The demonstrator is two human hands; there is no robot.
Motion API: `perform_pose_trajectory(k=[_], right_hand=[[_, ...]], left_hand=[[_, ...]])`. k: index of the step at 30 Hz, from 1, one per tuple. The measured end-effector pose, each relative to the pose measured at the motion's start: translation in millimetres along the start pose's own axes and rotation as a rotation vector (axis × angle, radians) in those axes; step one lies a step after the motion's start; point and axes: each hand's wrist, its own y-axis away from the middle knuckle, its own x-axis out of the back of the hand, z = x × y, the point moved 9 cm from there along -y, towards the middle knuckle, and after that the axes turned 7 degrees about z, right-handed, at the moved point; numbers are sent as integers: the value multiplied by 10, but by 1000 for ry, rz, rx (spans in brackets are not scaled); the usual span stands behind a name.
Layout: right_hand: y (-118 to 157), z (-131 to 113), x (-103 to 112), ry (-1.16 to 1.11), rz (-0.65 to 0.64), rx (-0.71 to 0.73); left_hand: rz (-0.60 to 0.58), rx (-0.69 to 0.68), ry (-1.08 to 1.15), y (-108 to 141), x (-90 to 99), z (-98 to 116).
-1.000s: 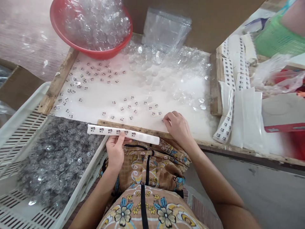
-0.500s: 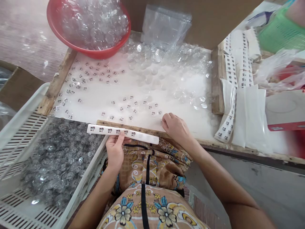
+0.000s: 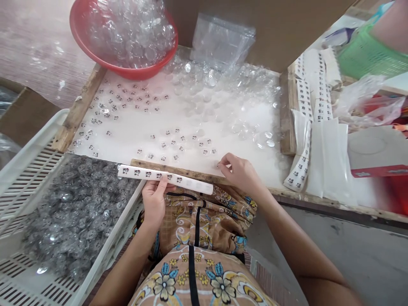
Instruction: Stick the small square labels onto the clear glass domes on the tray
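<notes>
My left hand (image 3: 154,197) grips a white strip of stickers (image 3: 197,187) between thumb and fingers, just off the table's front edge. Small dark-and-white animal faces run along its left part; the right end is blank. My right hand (image 3: 237,170) is at the front edge of the white tabletop (image 3: 134,129), its thumb and index finger curled together. A tiny dark spot shows at the fingertips; whether it is held or lies on the table is unclear. Left of that hand, several clear discs with face stickers (image 3: 181,148) lie scattered. Plain clear discs (image 3: 239,127) lie farther back.
A red basin (image 3: 140,73) heaped with clear discs stands at the back left. Below left is a white slotted crate (image 3: 28,187) full of clear pieces. More sticker strips (image 3: 301,163) and a tissue box (image 3: 379,148) lie right. A wooden rim (image 3: 84,106) borders the tabletop.
My right hand has shifted slightly right, and its thumb and index finger now form a loop. My left hand keeps the strip in nearly the same place. The view has tilted slightly.
</notes>
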Motion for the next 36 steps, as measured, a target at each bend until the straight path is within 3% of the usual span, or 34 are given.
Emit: perform_pose_trajectory(k=[10,36], right_hand=[[-93,154,-70,-121,-5,-99],[-122,142,-73,-142,13,-106]], left_hand=[[8,12,-12,-12,7,-14],[14,8,-41,-34,23,-22]])
